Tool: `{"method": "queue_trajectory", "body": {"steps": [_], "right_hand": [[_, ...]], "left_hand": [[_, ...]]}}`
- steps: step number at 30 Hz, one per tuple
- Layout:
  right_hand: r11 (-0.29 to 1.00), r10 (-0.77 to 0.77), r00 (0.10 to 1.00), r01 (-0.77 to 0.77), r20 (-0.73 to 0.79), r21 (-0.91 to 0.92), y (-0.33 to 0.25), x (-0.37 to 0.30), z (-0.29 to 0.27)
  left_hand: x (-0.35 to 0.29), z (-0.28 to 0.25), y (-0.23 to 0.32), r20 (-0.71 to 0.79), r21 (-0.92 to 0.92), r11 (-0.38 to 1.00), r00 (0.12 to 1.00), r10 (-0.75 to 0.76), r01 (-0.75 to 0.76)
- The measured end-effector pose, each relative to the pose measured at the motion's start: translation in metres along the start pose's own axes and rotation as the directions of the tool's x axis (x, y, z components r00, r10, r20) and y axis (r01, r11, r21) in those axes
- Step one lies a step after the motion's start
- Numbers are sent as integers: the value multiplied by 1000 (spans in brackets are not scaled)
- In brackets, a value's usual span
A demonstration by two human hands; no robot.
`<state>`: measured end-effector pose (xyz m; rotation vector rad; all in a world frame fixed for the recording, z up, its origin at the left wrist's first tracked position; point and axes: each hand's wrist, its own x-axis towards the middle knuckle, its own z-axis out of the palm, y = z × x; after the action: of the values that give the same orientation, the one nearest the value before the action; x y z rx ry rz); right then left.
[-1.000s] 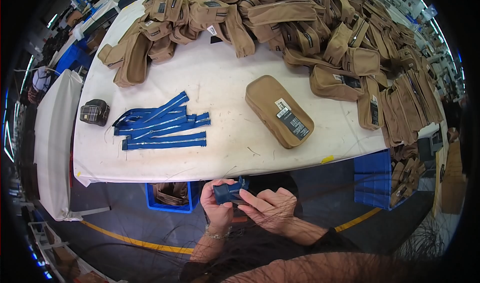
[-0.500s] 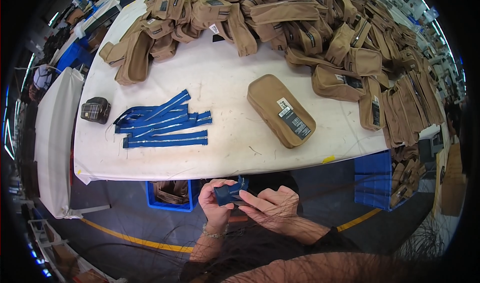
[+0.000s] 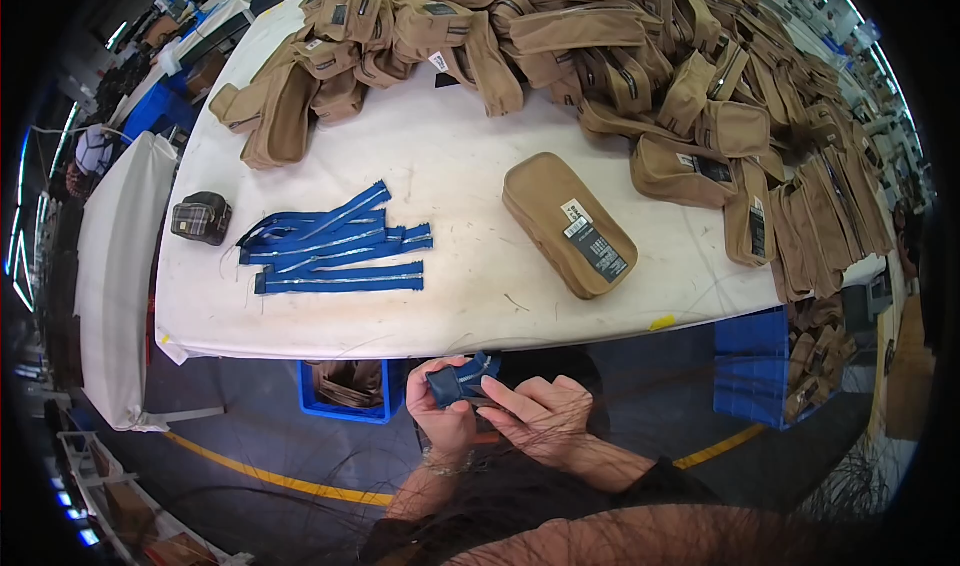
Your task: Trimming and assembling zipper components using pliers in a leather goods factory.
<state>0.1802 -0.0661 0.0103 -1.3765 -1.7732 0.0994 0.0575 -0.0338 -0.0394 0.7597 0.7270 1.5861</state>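
Observation:
Just off the table's near edge, a short blue zipper [image 3: 484, 368] with a dark blue tab [image 3: 443, 388] at one end is held between both hands. My left hand [image 3: 447, 424] is closed around its left end, thumb below the tab. From the right, my right hand [image 3: 550, 416] pinches at the zipper with thumb and forefinger; the exact spot under the fingertips is hidden. On the table ahead lie several blue zippers [image 3: 345, 241] in a loose overlapping stack. To their right rests a brown fabric pouch [image 3: 555, 191] with labels on it.
A large heap of brown pouches [image 3: 575, 31] covers the far side of the white table [image 3: 440, 316]. A small plaid pouch [image 3: 202, 218] stands at the left. Below the table are a blue bin [image 3: 345, 416] of brown items and a larger blue crate [image 3: 745, 366] at right.
The whole view has shifted slightly, so the table things appear a little further right. Both hands keep hold of the blue zipper, with its dark tab turned slightly.

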Motion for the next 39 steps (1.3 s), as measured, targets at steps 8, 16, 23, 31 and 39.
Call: {"method": "queue_trajectory", "body": {"steps": [8,16,23,31,39], "right_hand": [[999,18,1000,-17,-11,51,-1,2,4],[999,-35,999,35,17,-9,1,2,0],[996,-94,996,94,10,-9,2,3,-1],[997,-57,998,59,-39,44,-1,-1,9],[985,-170,984,167,-56,-44,1,-1,10]], "left_hand": [[2,6,2,-27,-11,993,993,114,-115],[4,-1,3,31,55,988,990,141,-142],[4,-9,2,76,45,994,992,100,-104],[-2,3,2,-63,-39,997,996,67,-69],[0,-4,-3,-31,-23,995,995,97,-98]]}}
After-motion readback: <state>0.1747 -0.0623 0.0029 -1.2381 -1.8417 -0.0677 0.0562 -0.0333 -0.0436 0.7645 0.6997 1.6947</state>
